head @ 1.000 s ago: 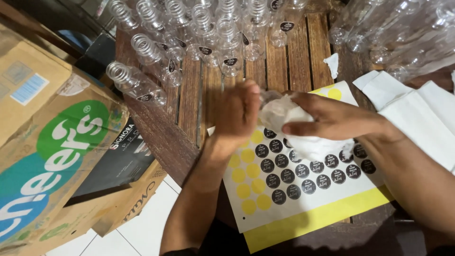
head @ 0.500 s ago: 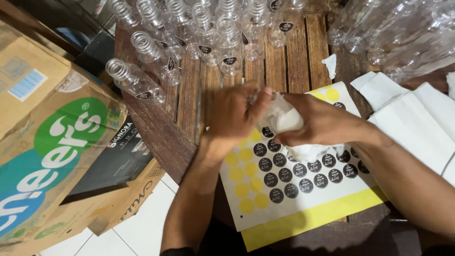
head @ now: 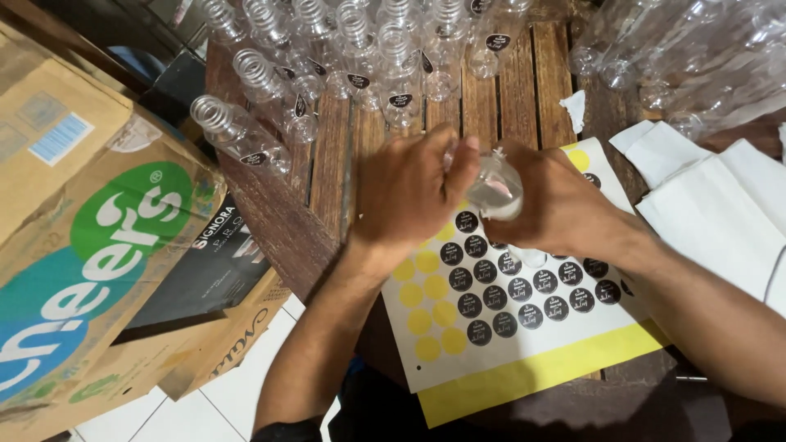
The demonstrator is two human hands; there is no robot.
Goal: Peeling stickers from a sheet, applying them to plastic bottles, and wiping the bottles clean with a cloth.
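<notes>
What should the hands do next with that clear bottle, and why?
Probably press the sticker flat: the right hand holds the bottle over the sticker sheet, and the left hand has its fingers on the bottle's side.

1. A row of clear plastic bottles with round black labels [head: 352, 57] lies along the far edge of the slatted wooden table [head: 524, 78].
2. A heap of clear unlabelled plastic bottles [head: 696, 57] sits at the far right.
3. White folded paper sheets [head: 729, 213] lie on the right.
4. A small torn white paper scrap [head: 575, 108] rests on the slats, just beside those sheets.
5. A brown cardboard box with green and blue print [head: 90, 245] stands at the left.
6. A black flat carton [head: 209, 270] leans beside it, above the white tiled floor [head: 237, 393].
</notes>
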